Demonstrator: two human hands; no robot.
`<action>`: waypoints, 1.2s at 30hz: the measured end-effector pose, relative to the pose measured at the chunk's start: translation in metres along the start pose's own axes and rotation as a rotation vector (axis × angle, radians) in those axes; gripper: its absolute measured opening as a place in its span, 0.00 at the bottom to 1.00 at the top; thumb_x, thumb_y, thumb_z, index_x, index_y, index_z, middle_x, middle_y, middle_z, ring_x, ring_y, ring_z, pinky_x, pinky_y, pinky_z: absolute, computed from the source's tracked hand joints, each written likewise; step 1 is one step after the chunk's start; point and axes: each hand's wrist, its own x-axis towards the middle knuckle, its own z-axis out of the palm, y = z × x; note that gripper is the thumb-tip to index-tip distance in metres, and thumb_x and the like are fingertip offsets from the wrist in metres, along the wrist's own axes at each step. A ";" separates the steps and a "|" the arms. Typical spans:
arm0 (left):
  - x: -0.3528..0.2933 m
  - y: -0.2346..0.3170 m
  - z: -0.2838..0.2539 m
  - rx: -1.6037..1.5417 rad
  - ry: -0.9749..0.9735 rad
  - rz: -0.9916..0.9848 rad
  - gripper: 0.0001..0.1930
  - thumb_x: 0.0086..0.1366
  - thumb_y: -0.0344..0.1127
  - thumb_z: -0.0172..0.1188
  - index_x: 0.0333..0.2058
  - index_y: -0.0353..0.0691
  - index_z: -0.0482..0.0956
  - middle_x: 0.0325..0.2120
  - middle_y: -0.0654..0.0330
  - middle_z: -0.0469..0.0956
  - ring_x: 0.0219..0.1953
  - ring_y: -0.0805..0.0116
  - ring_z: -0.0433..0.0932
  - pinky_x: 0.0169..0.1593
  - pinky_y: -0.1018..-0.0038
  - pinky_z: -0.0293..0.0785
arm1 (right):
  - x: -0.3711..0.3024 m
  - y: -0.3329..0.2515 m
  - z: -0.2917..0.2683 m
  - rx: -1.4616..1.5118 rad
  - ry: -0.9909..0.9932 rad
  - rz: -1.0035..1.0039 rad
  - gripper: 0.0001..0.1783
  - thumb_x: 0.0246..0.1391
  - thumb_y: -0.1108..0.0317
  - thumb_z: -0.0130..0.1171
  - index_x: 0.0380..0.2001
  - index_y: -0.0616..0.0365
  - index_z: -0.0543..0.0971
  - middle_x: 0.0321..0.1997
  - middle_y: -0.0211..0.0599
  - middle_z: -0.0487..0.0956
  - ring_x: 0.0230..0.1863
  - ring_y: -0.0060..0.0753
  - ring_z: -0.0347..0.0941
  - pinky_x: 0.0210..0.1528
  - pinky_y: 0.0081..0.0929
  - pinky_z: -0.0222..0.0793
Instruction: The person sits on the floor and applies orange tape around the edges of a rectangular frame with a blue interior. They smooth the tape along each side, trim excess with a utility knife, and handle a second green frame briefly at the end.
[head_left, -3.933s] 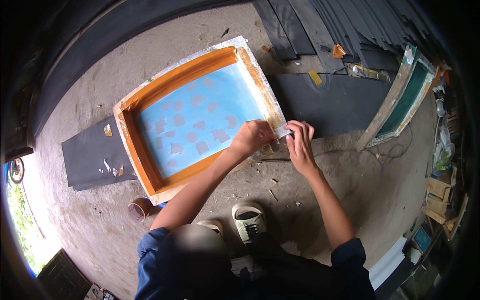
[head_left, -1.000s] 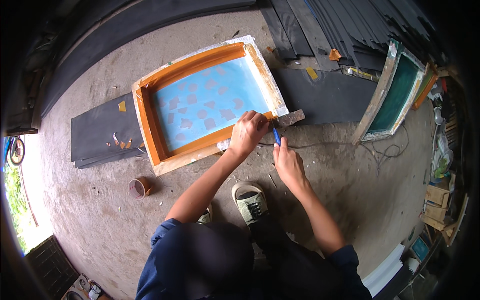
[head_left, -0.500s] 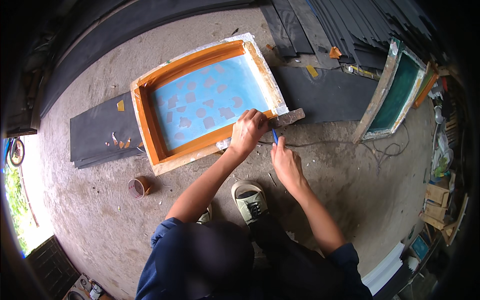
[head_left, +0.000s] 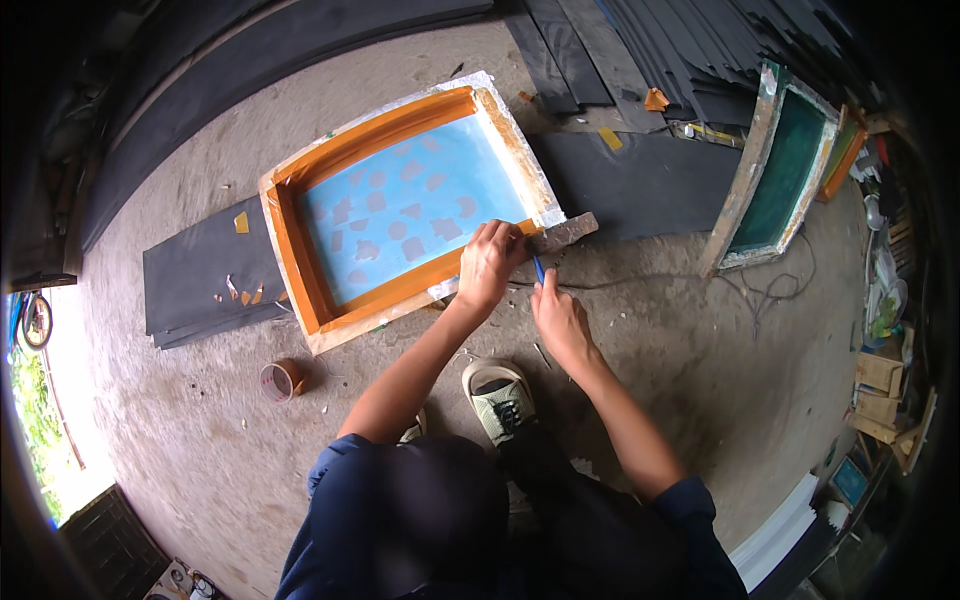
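Note:
A screen printing frame [head_left: 290, 300] lies in front of me, its inner edges covered with orange tape. Its light blue mesh [head_left: 460, 155] carries several greyish shapes. My left hand [head_left: 487, 265] is closed over the near rim, close to the right corner, fingers bent down onto the tape. A flat brown-grey bar [head_left: 568, 232] sticks out to the right from under that corner, beside the left fingertips. Pinched in my right hand [head_left: 562, 322] is a slim blue tool [head_left: 539, 270], pointing up toward the bar and the rim. Its tip is too small to make out.
Dark boards [head_left: 640, 185] lie under and beside the frame. A green-meshed screen [head_left: 785, 165] leans at the right, with a cable [head_left: 770, 290] below it. An orange tape roll [head_left: 283, 380] rests on the concrete floor at the left. Scraps of tape lie around.
The whole view has shifted slightly, so the frame appears a little farther left. Both hands keep nearly the same place at the corner, and the blue tool stays in my right hand.

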 end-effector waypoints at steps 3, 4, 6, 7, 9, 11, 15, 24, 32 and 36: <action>0.000 0.004 -0.001 0.045 -0.032 -0.008 0.06 0.56 0.28 0.59 0.34 0.37 0.76 0.30 0.56 0.76 0.35 0.56 0.76 0.38 0.65 0.73 | 0.003 0.004 -0.008 0.039 -0.019 0.006 0.15 0.62 0.60 0.43 0.41 0.63 0.65 0.14 0.51 0.75 0.19 0.56 0.75 0.18 0.46 0.69; -0.001 0.007 -0.001 0.062 -0.040 -0.012 0.06 0.56 0.28 0.59 0.34 0.37 0.75 0.30 0.56 0.76 0.35 0.56 0.76 0.38 0.65 0.73 | -0.001 0.007 -0.013 0.071 -0.019 0.013 0.15 0.63 0.60 0.43 0.41 0.62 0.65 0.14 0.50 0.75 0.19 0.56 0.75 0.18 0.45 0.68; -0.007 0.013 -0.008 0.109 -0.048 -0.028 0.06 0.58 0.28 0.57 0.36 0.38 0.75 0.31 0.56 0.76 0.36 0.55 0.76 0.39 0.64 0.73 | -0.011 0.000 -0.034 0.140 -0.027 0.012 0.14 0.63 0.59 0.42 0.40 0.61 0.66 0.13 0.49 0.74 0.18 0.55 0.75 0.17 0.44 0.67; -0.009 0.013 -0.013 0.157 -0.135 -0.055 0.11 0.58 0.31 0.58 0.40 0.39 0.74 0.34 0.55 0.76 0.38 0.55 0.76 0.42 0.64 0.74 | -0.010 0.003 -0.041 0.238 -0.006 0.076 0.15 0.64 0.59 0.41 0.39 0.61 0.67 0.13 0.49 0.73 0.18 0.55 0.74 0.17 0.44 0.66; -0.014 0.021 -0.018 0.202 -0.059 0.038 0.14 0.59 0.35 0.59 0.43 0.39 0.72 0.35 0.55 0.75 0.40 0.57 0.75 0.42 0.64 0.74 | 0.004 0.011 -0.053 0.267 0.168 0.135 0.17 0.64 0.58 0.41 0.38 0.62 0.68 0.13 0.49 0.73 0.18 0.56 0.73 0.16 0.44 0.64; -0.019 0.028 -0.017 0.240 -0.085 0.079 0.20 0.59 0.39 0.60 0.48 0.40 0.69 0.39 0.55 0.75 0.44 0.58 0.74 0.45 0.65 0.73 | 0.033 0.041 -0.062 0.235 0.261 0.181 0.17 0.64 0.57 0.41 0.37 0.62 0.69 0.15 0.50 0.73 0.20 0.56 0.74 0.19 0.45 0.65; -0.012 0.030 -0.018 0.094 -0.128 -0.063 0.18 0.60 0.38 0.59 0.47 0.39 0.69 0.39 0.54 0.76 0.43 0.57 0.75 0.45 0.65 0.74 | 0.074 0.092 -0.061 0.171 0.338 0.277 0.17 0.64 0.56 0.41 0.37 0.60 0.69 0.19 0.53 0.75 0.25 0.59 0.74 0.25 0.49 0.66; 0.001 0.018 -0.034 -0.151 -0.060 -0.212 0.14 0.61 0.37 0.59 0.41 0.34 0.72 0.36 0.52 0.78 0.44 0.55 0.76 0.49 0.64 0.71 | 0.114 0.111 -0.041 -0.030 0.458 0.122 0.20 0.58 0.58 0.54 0.45 0.64 0.72 0.42 0.48 0.69 0.45 0.51 0.68 0.45 0.41 0.68; 0.007 -0.020 -0.117 -0.110 -0.647 -0.269 0.38 0.61 0.60 0.54 0.61 0.40 0.57 0.51 0.52 0.73 0.57 0.54 0.68 0.61 0.58 0.61 | 0.093 0.020 -0.063 0.246 0.108 -0.565 0.26 0.56 0.60 0.55 0.54 0.63 0.68 0.56 0.46 0.69 0.58 0.47 0.65 0.60 0.36 0.61; 0.007 -0.042 -0.119 -0.254 -0.927 -0.416 0.53 0.53 0.67 0.58 0.66 0.45 0.40 0.59 0.51 0.64 0.64 0.52 0.57 0.66 0.53 0.51 | 0.109 -0.010 -0.043 0.139 -0.405 -0.667 0.39 0.42 0.51 0.68 0.54 0.62 0.69 0.55 0.45 0.69 0.58 0.45 0.64 0.60 0.37 0.61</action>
